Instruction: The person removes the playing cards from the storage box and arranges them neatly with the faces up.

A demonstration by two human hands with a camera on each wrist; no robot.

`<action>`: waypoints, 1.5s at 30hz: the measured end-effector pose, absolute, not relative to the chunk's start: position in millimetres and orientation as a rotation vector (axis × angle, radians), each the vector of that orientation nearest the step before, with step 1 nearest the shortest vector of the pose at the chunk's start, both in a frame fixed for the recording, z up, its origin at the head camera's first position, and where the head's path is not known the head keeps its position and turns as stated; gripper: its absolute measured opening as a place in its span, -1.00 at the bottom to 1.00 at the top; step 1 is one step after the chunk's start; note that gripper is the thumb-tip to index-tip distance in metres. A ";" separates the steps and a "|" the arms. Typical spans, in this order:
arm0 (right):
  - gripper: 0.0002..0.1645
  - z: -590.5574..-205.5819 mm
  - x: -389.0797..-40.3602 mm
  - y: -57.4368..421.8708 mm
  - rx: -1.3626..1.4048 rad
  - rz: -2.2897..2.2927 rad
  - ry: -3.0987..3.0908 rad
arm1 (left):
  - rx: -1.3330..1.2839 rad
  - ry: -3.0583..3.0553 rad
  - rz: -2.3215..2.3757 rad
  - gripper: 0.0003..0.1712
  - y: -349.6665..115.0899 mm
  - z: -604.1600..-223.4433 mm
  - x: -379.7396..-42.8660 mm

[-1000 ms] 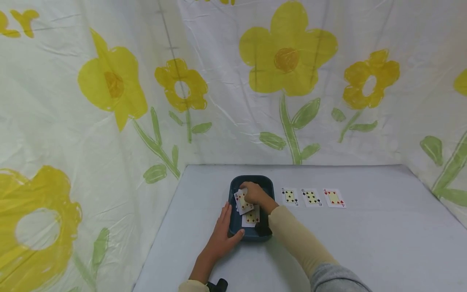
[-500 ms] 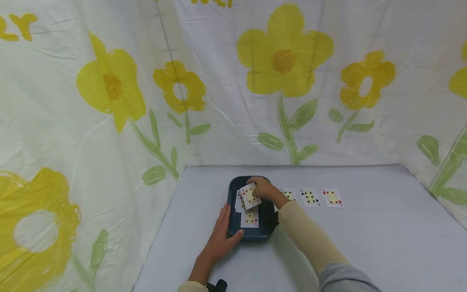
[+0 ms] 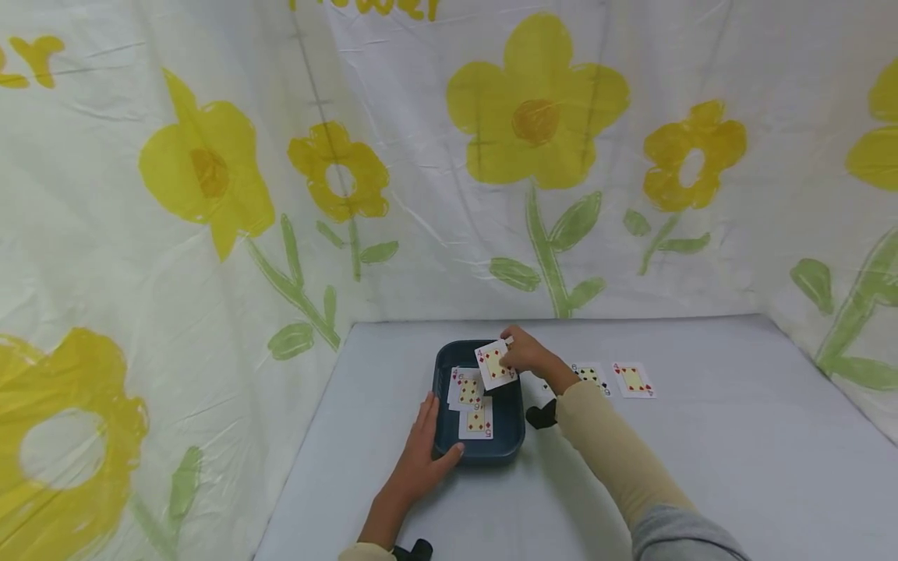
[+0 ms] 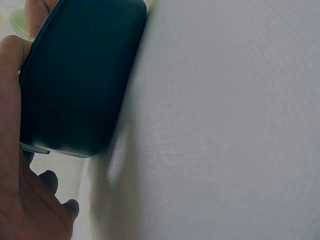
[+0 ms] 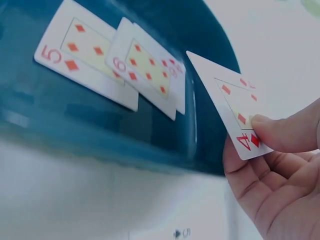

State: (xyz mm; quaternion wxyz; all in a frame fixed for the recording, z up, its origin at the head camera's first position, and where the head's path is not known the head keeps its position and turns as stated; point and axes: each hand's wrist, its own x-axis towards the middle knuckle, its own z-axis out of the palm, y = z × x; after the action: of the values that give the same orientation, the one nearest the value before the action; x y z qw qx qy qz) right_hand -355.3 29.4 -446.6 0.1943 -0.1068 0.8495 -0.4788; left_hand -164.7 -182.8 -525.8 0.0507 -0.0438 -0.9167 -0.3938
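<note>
A four of diamonds (image 5: 235, 102) is pinched between the thumb and fingers of my right hand (image 3: 531, 357), tilted above the far right rim of a dark blue tray (image 3: 508, 425). Inside the tray lie a five of diamonds (image 5: 82, 50) and, overlapping it, a six of diamonds (image 5: 145, 65). Another red card (image 5: 181, 95) is mostly hidden under the six. My left hand (image 3: 417, 456) rests against the tray's near left corner, its fingers straight along the left side and its thumb (image 4: 12, 52) at the front rim.
To the tray's right, a black six (image 3: 588, 375) and a red four (image 3: 634, 380) lie face up in a row. A five of spades (image 5: 185, 233) there is partly hidden by my right arm. A flower-painted white sheet (image 3: 421, 234) hangs behind the table (image 3: 701, 467).
My right hand has lifted the four of diamonds off the other cards in the tray and carried it right, to the far right rim. My left hand stays at the tray.
</note>
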 end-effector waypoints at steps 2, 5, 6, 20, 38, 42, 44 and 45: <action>-0.32 -445.7 -356.3 35.3 -0.293 -1.356 2.383 | -0.128 -2.790 -1.196 0.03 -183.1 -525.8 -164.7; -0.34 -443.6 -358.6 46.3 -0.287 -1.352 2.397 | -0.116 -2.796 -1.192 0.03 -183.5 -525.6 -164.4; -0.34 -443.0 -359.6 50.4 -0.283 -1.352 2.399 | -0.110 -2.800 -1.188 0.03 -183.6 -525.6 -164.1; -0.35 -456.6 -368.7 118.7 -0.176 -1.370 2.469 | -0.088 -2.803 -1.213 0.05 -185.8 -523.7 -160.7; -0.25 -469.5 -364.5 208.1 0.016 -1.328 2.552 | -0.108 -2.799 -1.218 0.04 -184.9 -524.3 -163.2; -0.24 -469.8 -364.7 230.1 0.082 -1.261 2.581 | -0.114 -2.801 -1.223 0.04 -184.3 -522.7 -163.1; -0.25 -469.2 -364.4 238.9 0.118 -1.234 2.591 | -0.113 -2.806 -1.224 0.03 -184.2 -521.5 -163.0; -0.25 -469.3 -364.3 243.0 0.128 -1.222 2.596 | -0.109 -2.810 -1.224 0.04 -184.1 -520.9 -162.9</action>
State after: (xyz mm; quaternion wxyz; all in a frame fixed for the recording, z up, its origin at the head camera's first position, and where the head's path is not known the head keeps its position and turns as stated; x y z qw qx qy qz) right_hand -364.3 243.0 -469.3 0.1341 0.0442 0.8957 -0.4217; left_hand -162.9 -184.1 -520.9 0.0371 -0.0355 -0.9156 -0.3988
